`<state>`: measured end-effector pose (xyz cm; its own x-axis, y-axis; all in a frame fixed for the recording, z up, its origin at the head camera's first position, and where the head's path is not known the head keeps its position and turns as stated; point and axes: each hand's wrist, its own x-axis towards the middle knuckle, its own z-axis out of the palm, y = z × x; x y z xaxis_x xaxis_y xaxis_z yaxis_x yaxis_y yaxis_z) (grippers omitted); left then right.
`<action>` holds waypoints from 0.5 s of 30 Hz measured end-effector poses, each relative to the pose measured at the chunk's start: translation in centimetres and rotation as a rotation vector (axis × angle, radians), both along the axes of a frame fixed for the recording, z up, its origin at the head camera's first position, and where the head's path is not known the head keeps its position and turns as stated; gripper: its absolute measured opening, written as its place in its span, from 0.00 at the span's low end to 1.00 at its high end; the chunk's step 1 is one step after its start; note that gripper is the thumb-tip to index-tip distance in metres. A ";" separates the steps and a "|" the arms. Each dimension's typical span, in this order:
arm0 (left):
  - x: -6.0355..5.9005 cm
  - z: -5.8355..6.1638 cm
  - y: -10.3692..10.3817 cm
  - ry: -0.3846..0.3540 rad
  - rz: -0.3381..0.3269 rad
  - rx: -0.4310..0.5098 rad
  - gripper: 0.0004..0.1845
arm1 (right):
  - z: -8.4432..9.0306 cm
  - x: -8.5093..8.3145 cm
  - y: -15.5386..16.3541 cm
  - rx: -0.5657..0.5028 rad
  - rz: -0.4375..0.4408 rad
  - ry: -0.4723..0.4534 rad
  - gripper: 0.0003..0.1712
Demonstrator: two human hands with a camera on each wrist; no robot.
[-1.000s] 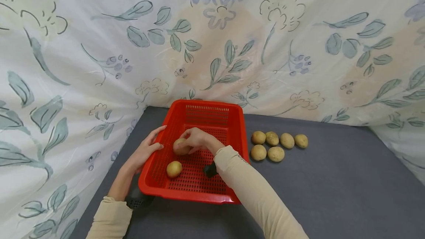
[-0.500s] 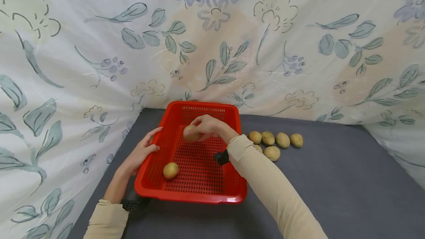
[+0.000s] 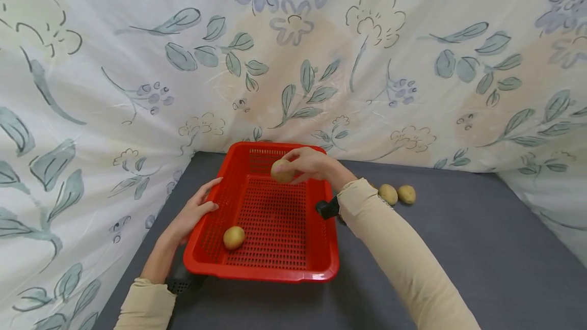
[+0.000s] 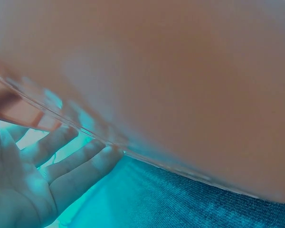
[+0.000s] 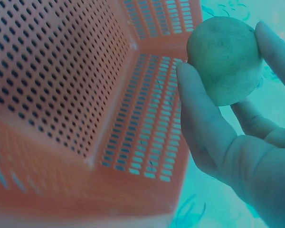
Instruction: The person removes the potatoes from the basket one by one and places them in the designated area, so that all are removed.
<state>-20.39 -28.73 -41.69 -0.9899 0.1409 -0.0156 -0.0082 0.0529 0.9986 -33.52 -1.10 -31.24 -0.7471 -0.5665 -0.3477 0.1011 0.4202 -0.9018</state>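
Note:
My right hand [image 3: 312, 164] pinches a round yellow-brown potato [image 3: 282, 171] between thumb and fingers, above the far right part of a red plastic basket [image 3: 261, 273]. In the right wrist view, the potato [image 5: 225, 61] sits at the fingertips beside the slotted basket wall [image 5: 142, 114]. Inside the basket, near its front left corner, lies another potato [image 3: 234, 238]. At the left rim is my left hand [image 3: 192, 213], its thumb reaching onto the edge. The left wrist view shows its fingers [image 4: 80, 171] rather straight, their tips against the basket's outside [image 4: 171, 95].
Right of the basket, potatoes [image 3: 406, 194] lie on the dark grey tabletop [image 3: 458, 248], some hidden behind the right wrist. A pale floral cloth [image 3: 293, 65] stands along the back and left. Dark wrist gear [image 3: 327, 209] shows under the right sleeve.
My right hand has lifted the potato from the basket floor and carried it right and away toward the far right rim. The left hand keeps its place at the left rim.

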 end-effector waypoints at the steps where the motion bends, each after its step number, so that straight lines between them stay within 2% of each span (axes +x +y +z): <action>1: 0.0 0.0 0.0 0.002 -0.004 0.000 0.35 | 0.1 -0.1 0.3 -0.001 -0.007 0.000 0.26; 5: 0.0 0.0 0.0 0.000 -0.005 0.003 0.35 | 0.7 -0.4 1.5 -0.007 -0.012 0.017 0.28; 15: 0.1 0.0 -0.1 -0.002 -0.012 0.006 0.35 | 1.4 -1.2 5.3 -0.092 -0.045 -0.016 0.27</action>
<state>-20.32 -28.83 -41.71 -0.9881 0.1525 -0.0172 -0.0101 0.0471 0.9988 -34.70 4.16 -29.83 -0.7669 -0.5629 -0.3083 0.1330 0.3306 -0.9344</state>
